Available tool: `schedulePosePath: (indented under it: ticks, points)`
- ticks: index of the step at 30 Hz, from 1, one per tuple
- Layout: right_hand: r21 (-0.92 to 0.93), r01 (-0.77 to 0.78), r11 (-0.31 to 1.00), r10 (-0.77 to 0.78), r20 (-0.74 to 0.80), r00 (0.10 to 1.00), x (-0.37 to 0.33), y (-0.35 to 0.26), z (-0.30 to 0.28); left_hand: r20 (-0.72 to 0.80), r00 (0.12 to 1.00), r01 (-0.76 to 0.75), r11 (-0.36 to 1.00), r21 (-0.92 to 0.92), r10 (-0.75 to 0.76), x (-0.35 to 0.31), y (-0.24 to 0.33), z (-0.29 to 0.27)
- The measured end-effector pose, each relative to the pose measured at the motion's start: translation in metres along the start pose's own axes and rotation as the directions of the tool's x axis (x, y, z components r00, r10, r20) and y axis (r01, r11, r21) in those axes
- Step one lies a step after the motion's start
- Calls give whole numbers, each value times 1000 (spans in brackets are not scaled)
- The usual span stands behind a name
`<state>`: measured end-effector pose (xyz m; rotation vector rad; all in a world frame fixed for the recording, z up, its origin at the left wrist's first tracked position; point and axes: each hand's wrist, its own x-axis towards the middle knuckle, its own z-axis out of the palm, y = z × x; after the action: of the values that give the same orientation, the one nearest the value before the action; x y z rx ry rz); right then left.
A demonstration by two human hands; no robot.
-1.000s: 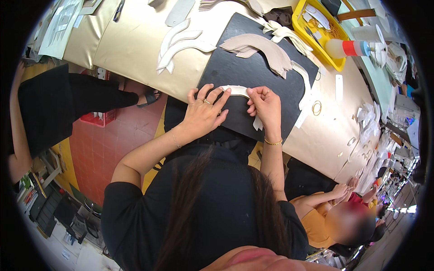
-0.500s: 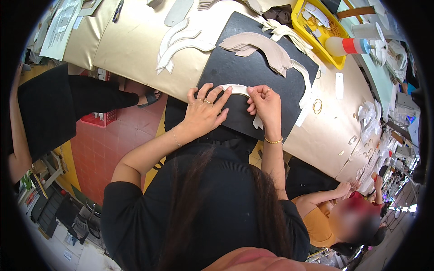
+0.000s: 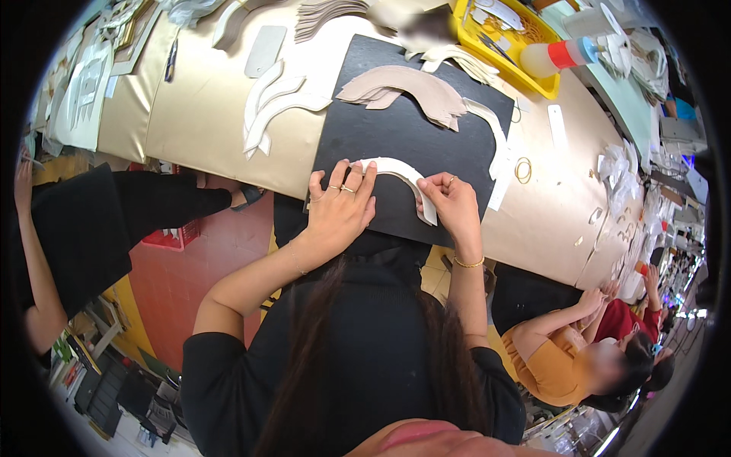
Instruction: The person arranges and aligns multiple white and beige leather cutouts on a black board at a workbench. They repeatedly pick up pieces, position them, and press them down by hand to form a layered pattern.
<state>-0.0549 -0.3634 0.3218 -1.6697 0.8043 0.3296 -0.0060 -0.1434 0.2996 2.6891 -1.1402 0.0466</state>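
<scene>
A curved white strip point(image 3: 397, 167) of sheet material, its kind unclear, arches over the near part of a black board point(image 3: 358, 137). My left hand point(image 3: 340, 207) has its fingers stretched out, their tips on the strip's left part. With thumb and fingertips, my right hand point(image 3: 455, 213) pinches the strip near its right end, which hangs down toward me. Farther back on the board lies a fanned stack of beige curved pieces point(image 3: 407, 87). A pale curved strip point(image 3: 491, 133) rests along the board's right side, and cream pieces point(image 3: 461, 61) lie at its far edge.
White curved pieces point(image 3: 282, 107) lie left of the board on the gold-covered table point(image 3: 205, 114). At the far right stand a yellow tray point(image 3: 502, 53) and a bottle with a red band point(image 3: 560, 55). Co-workers sit at right point(image 3: 563, 343) and stand at left point(image 3: 68, 244).
My right hand has shifted down along the strip toward its right end, and more of the curve now shows between my hands. My left hand stays on the left part. The whole view has shifted.
</scene>
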Motion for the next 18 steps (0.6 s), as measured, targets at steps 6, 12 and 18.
schedulePosePath:
  ticks: [6,12,18]
  points:
    - [-155,95,983,-109,-87,990,-6,8,6,-22,1000,-19,999,45,20,9,9,-2]
    - [-297,144,944,-191,-134,973,-8,1,10,2,1000,-13,997,73,13,17,15,-4]
    - [-399,156,904,-232,-151,961,-8,-4,14,83,996,-39,996,76,33,23,21,-9]
